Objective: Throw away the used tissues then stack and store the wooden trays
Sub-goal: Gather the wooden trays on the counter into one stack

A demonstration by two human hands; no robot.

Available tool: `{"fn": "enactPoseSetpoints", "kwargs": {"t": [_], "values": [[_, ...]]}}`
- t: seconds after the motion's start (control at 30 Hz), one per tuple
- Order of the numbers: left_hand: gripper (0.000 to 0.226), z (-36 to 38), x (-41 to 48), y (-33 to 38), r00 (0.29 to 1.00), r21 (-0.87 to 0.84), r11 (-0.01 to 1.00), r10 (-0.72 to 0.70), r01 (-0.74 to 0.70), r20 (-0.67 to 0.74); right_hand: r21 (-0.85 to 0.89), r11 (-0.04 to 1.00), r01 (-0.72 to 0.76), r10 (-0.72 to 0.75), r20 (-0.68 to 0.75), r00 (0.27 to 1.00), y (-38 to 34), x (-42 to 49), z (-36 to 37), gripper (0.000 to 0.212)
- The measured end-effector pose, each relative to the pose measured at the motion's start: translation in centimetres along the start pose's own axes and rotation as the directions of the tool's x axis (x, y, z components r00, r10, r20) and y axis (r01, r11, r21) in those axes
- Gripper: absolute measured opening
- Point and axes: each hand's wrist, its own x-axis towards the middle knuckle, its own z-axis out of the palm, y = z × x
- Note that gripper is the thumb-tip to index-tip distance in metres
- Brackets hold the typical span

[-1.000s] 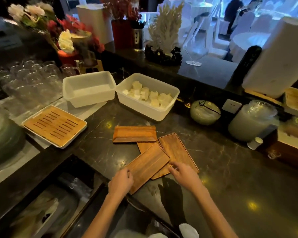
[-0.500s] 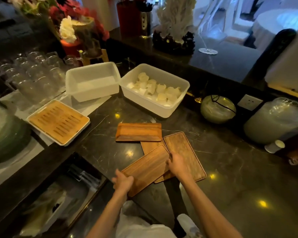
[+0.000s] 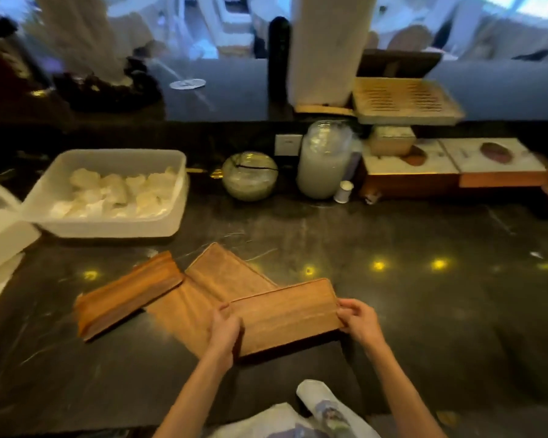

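Both hands grip the top tray (image 3: pixel 285 314) by its short ends, left hand (image 3: pixel 224 331) and right hand (image 3: pixel 358 320), its long axis running left-right, the tray stack (image 3: pixel 125 297) off to the left

The whole head view is smeared by motion, most heavily along the far ledge, where the white branching ornament (image 3: pixel 86 42) and the dark base (image 3: pixel 108 90) under it are reduced to streaks. The contents of the white tub (image 3: pixel 114 222) are seen only as pale lumps, possibly rolled cloths. A second white container (image 3: pixel 0 229) is cut off by the left edge. The near-left end of the held wooden tray (image 3: pixel 285 314) is covered by the left hand (image 3: pixel 223 333), its right end by the right hand (image 3: pixel 358 320). Much of the flat tray (image 3: pixel 215 279) beneath is hidden by it. The printed boxes (image 3: pixel 494 165) at right cannot be read.
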Motion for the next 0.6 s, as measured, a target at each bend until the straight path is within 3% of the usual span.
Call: {"fn": "enactPoseSetpoints", "kwargs": {"t": [0.23, 0.4, 0.6], "values": [[0.053, 12.6, 0.6, 2.8, 0.983, 0.188, 0.98, 0.029, -0.063, 0.179, -0.032, 0.998, -0.048, 0.039, -0.248, 0.968, 4.2, 1.8, -9.1, 0.031], [0.057, 15.8, 1.1, 1.9, 0.979, 0.287, 0.955, 0.014, -0.074, 0.203, -0.101, 0.992, -0.082, 0.054, -0.256, 0.965, 5.0, 3.1, -10.8, 0.034], [0.048, 16.6, 1.1, 1.2, 0.993, 0.365, 0.927, 0.055, -0.09, 0.105, -0.114, 0.992, -0.06, 0.03, -0.248, 0.968, 5.1, 3.0, -11.2, 0.034]]}}
